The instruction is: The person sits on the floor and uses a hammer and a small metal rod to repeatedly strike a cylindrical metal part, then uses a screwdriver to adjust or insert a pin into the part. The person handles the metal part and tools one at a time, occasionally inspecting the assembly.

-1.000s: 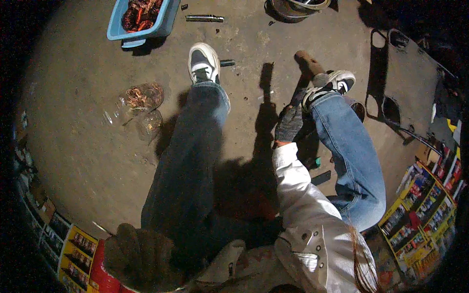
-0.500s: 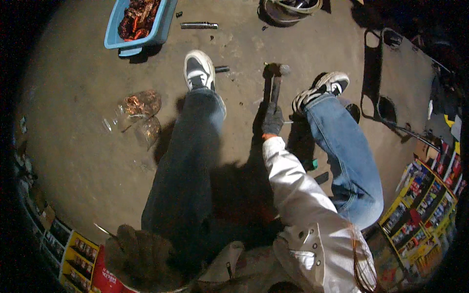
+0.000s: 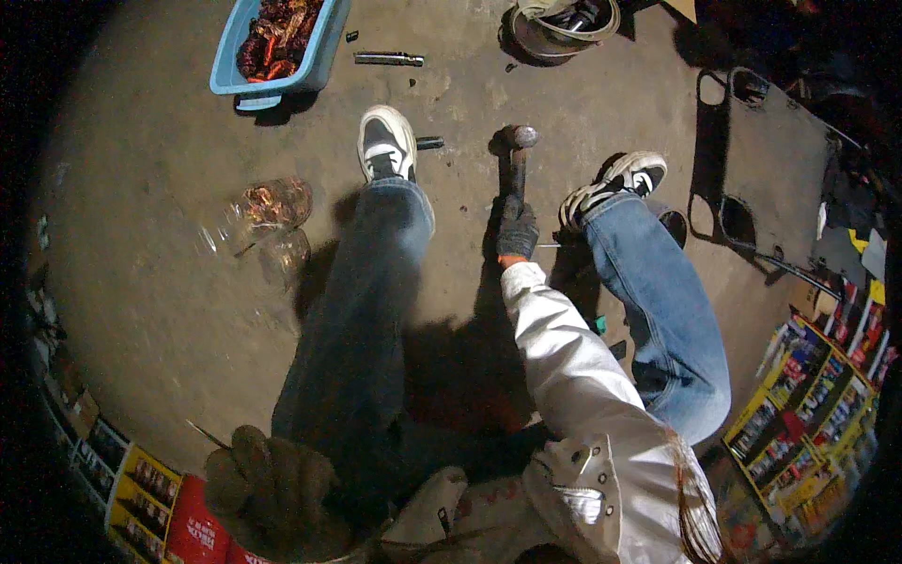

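The brown-gloved left hand [image 3: 272, 484] is curled, a thin pale rod [image 3: 204, 431] pointing ten o'clock beside it (gripped, I cannot tell); the nearer, grey-gloved right hand [image 3: 519, 231] firmly clasps a dark, round-headed metal hammer [image 3: 519, 172], its shaft pointing twelve o'clock.

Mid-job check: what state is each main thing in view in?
Right hand: gloved, closed around the hammer.
Hammer: held by its handle, head exposed.
Left hand: gloved, grip unclear.
Blue basin: open, holding dark and reddish material.
Larger clear container: holding copper-coloured pieces.
Bucket: open, with things inside.
Silvery tube: lying flat.
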